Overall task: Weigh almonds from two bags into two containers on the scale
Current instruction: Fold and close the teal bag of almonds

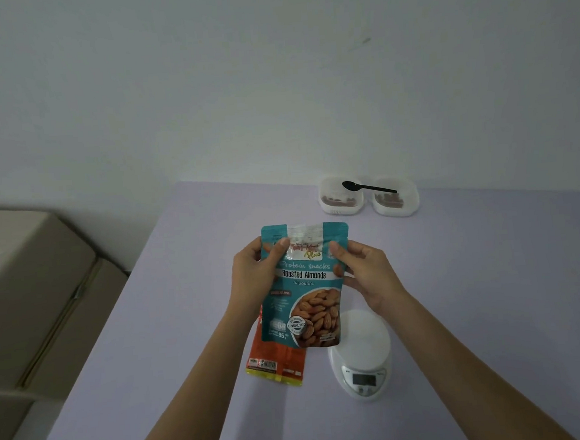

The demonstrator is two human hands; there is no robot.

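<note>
**Almonds in both containers, teal bag in our hands**

We judge the weighing to be well along, perhaps nearly over. At the far edge of the counter (186,330), close to the wall, the first container (339,211) and the second container (397,210) stand side by side. Each shows a brown layer inside that we take for almonds. A black spoon (368,187) lies across both rims. The scale (365,338) sits near us with nothing on its plate, and its display is too small to read. The orange bag (278,361) lies flat on the counter, just left of the scale and partly hidden behind the teal one.

The teal bag (304,294) is upright in the air over the counter, label toward us, above the orange bag and the scale's left side. Our left hand (254,274) grips its upper left edge and our right hand (368,272) its upper right edge. The fingers (278,246) are curled round the sides, thumbs pressed on the front below the top strip. Both forearms reach straight forward.

We cannot tell whether the top is open or sealed. What seems left is closing the bag and setting it down
</note>
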